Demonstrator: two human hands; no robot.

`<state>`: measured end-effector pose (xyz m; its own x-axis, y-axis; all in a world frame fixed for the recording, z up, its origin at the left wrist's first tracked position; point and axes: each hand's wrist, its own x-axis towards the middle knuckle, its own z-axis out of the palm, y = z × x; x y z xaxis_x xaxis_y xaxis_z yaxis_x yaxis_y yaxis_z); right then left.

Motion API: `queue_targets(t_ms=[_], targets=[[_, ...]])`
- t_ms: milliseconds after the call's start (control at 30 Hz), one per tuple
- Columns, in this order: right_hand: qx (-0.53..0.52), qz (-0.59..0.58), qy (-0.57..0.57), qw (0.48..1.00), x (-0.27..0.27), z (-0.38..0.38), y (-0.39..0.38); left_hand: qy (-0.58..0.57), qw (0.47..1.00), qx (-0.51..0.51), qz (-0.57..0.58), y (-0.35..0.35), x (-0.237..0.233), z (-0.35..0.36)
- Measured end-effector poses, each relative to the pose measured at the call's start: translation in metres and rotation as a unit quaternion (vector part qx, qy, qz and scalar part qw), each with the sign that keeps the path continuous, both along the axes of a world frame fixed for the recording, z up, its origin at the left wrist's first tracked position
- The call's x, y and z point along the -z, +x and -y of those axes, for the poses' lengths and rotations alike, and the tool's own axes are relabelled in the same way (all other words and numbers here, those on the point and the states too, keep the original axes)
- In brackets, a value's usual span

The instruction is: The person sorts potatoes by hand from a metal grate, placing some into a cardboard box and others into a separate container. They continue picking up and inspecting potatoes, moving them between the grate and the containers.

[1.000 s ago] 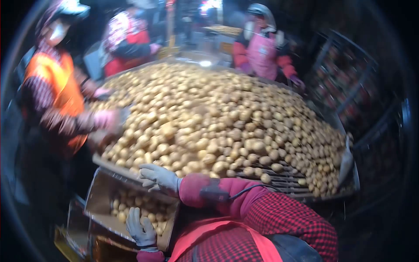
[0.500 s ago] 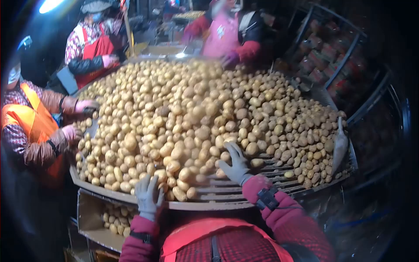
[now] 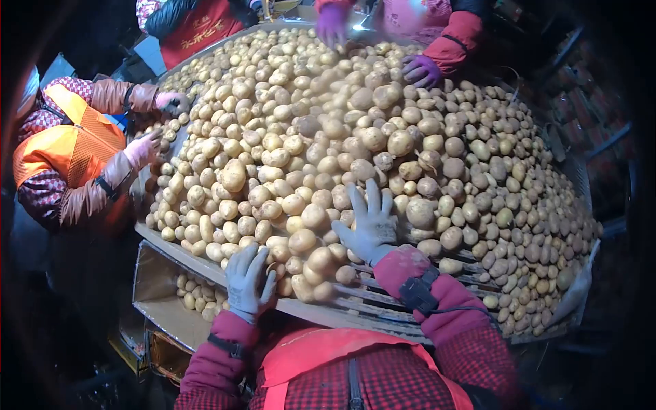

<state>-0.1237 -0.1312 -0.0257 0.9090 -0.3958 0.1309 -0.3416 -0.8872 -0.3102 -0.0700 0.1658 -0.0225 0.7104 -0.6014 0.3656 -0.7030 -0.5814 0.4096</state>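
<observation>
A broad heap of potatoes (image 3: 301, 143) covers the slatted sorting table (image 3: 383, 301). My left hand (image 3: 248, 281), in a grey glove, lies at the table's near edge against the potatoes, its fingers apart and nothing held. Farther right and a little deeper, my right hand (image 3: 371, 222) is spread over potatoes just above the bare slats, also gloved in grey and holding nothing. Several large potatoes lie between the two hands.
At the left a person in an orange vest (image 3: 75, 140) reaches into the heap. Two more people stand across the table, one with purple gloves (image 3: 421, 71). Below the left edge is a box (image 3: 167, 311) with potatoes. A whitish sack-like thing (image 3: 577, 290) hangs at the right.
The view has tilted down and shifted. More potatoes now lie over the slats near my right hand. The purple-gloved person's hands have moved apart over the far side of the heap.
</observation>
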Motion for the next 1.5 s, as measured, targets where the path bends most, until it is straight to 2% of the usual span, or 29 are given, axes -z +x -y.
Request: queue_targets(t_ms=[233,267,333,400,467,600,767,933,1033,1133,1167,1200,1267,1300,1333,1367,1400,1433,1467,1500], targets=[[-0.024,0.037,-0.006,0.999,-0.001,0.009,0.035,0.017,0.999,0.020,-0.030,0.008,-0.005,-0.004],[-0.034,0.050,0.030,0.998,-0.002,0.012,0.037,0.000,0.999,0.030,-0.042,0.013,-0.008,-0.005],[-0.026,0.058,0.011,0.998,0.003,0.013,0.043,-0.031,0.999,0.032,-0.007,0.043,-0.017,-0.006],[-0.025,0.060,0.025,0.998,0.001,0.012,0.050,-0.042,0.999,-0.016,-0.005,0.086,-0.025,0.004],[-0.021,0.052,0.050,0.997,-0.002,0.014,0.057,-0.004,0.996,-0.075,0.043,0.131,-0.037,0.023],[0.013,0.008,0.013,1.000,-0.007,0.013,0.078,0.190,0.980,-0.054,0.019,0.206,-0.023,0.056],[0.040,-0.083,0.051,0.994,-0.026,0.009,0.096,0.227,0.969,-0.064,-0.079,0.234,-0.025,0.074],[0.044,-0.098,0.017,0.994,-0.027,0.005,0.102,0.151,0.985,-0.079,0.038,0.229,-0.001,0.063],[0.042,-0.112,0.010,0.993,-0.032,0.003,0.102,0.095,0.994,-0.057,-0.001,0.225,-0.007,0.055],[0.025,-0.062,-0.035,0.997,-0.023,0.003,0.094,-0.002,0.998,-0.039,-0.054,0.204,-0.016,0.039],[0.026,-0.106,0.007,0.994,-0.027,0.003,0.092,-0.047,0.997,-0.026,-0.057,0.195,-0.014,0.036],[0.017,-0.060,0.039,0.997,-0.025,0.000,0.086,-0.095,0.994,-0.013,-0.059,0.187,-0.013,0.036],[-0.009,0.042,0.096,0.994,-0.025,-0.005,0.081,-0.099,0.993,0.045,-0.052,0.164,-0.035,0.043],[-0.048,0.137,0.056,0.988,-0.030,-0.012,0.080,-0.107,0.990,0.074,-0.060,0.152,-0.049,0.050],[-0.079,0.210,0.091,0.970,-0.034,-0.019,0.082,-0.115,0.986,0.102,-0.068,0.143,-0.062,0.059],[-0.068,0.237,0.305,0.920,-0.037,-0.031,0.085,-0.122,0.979,0.133,-0.091,0.136,-0.071,0.068],[-0.052,0.250,0.507,0.824,-0.042,-0.041,0.085,-0.128,0.971,0.167,-0.115,0.129,-0.079,0.076],[-0.041,0.163,0.679,0.715,-0.075,-0.049,0.077,-0.136,0.961,0.214,-0.109,0.126,-0.086,0.083],[-0.027,0.118,0.804,0.583,-0.071,-0.049,0.073,-0.162,0.940,0.278,-0.115,0.127,-0.092,0.089],[0.019,0.068,0.896,0.439,-0.068,-0.049,0.068,-0.141,0.943,0.287,-0.097,0.132,-0.093,0.093]])
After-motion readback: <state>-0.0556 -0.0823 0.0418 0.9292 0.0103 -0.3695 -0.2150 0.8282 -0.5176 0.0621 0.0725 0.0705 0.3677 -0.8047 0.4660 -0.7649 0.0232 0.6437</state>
